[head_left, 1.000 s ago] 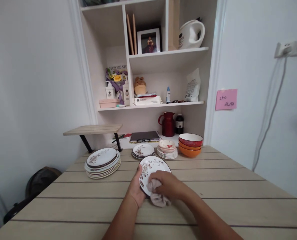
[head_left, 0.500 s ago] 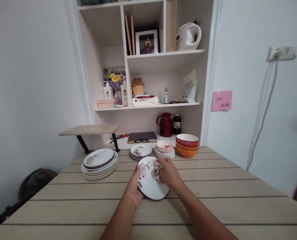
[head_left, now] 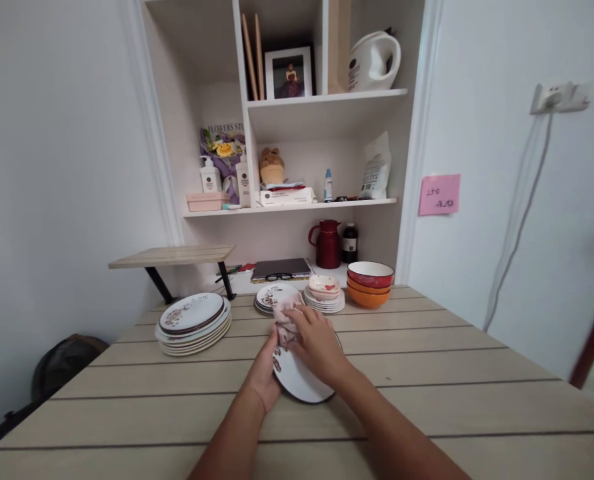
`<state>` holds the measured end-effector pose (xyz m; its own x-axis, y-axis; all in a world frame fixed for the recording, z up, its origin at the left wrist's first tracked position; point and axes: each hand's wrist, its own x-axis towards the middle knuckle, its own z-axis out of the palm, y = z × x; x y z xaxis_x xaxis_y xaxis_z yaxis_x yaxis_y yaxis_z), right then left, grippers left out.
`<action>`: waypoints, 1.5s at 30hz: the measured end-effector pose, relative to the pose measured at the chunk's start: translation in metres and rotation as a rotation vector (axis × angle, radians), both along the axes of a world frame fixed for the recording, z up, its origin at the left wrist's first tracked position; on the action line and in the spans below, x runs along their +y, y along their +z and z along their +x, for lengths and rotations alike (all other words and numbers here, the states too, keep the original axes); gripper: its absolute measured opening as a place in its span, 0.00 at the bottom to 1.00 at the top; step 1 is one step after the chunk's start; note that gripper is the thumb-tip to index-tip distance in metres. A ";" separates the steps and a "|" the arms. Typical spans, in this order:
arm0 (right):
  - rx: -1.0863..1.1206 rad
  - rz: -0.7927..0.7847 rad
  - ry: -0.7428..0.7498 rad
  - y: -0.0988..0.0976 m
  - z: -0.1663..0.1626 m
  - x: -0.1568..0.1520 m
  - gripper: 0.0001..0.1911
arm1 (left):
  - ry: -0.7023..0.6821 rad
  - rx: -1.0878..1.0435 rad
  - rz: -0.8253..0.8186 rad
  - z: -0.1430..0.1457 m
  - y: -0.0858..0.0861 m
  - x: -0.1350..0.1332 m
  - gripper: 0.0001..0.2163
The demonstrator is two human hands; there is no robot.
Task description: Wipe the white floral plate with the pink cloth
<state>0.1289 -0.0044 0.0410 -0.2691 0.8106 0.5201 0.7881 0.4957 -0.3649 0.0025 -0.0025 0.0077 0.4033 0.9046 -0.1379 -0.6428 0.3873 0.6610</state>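
A white plate with a dark rim and brown flower print is tilted toward me above the table. My left hand grips its left edge, thumb on top and fingers underneath. In my right hand is a crumpled pinkish-grey cloth, pressed against the plate's upper left part. The cloth and the right hand cover much of the flower print. Just behind the held plate is a short stack of similar small plates, partly hidden by the cloth.
On the left of the wooden table stands a stack of larger plates, near a small raised shelf. Small dishes and stacked bowls stand at the back right. Behind them are a red jug and a laptop.
My right hand has moved the cloth from the plate's upper right across to its upper left. The left hand still holds the plate. The view has shifted slightly.
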 end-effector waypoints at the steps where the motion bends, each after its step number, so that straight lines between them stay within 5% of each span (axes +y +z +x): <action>1: -0.028 0.004 -0.057 0.000 0.005 0.004 0.29 | -0.005 0.005 0.002 0.001 0.001 0.000 0.27; 7: -0.179 -0.149 -0.223 -0.005 0.035 0.016 0.19 | 0.076 -0.024 0.022 0.000 0.001 0.001 0.28; 14: -0.272 -0.298 0.015 -0.013 0.034 0.005 0.17 | 0.072 -0.070 0.009 -0.004 -0.004 0.006 0.28; 20: -0.052 -0.153 0.221 -0.014 -0.001 0.001 0.22 | 0.012 -0.027 -0.005 -0.004 -0.002 0.003 0.29; 25: -0.049 -0.033 -0.035 -0.008 0.004 0.020 0.20 | 0.055 -0.002 -0.007 0.001 0.001 0.001 0.27; 29: -0.189 -0.196 -0.171 -0.006 0.033 0.023 0.17 | 0.031 -0.053 0.010 0.001 -0.001 0.002 0.29; 35: -0.359 -0.310 0.105 -0.008 0.031 -0.003 0.12 | 0.000 -0.058 -0.017 -0.003 -0.006 0.005 0.30; 40: -0.117 -0.175 0.328 -0.009 -0.002 -0.007 0.16 | -0.015 -0.010 -0.045 -0.005 -0.003 0.004 0.29; 45: 0.046 -0.059 0.162 -0.008 0.006 0.016 0.22 | 0.031 -0.007 -0.026 -0.001 0.000 0.004 0.29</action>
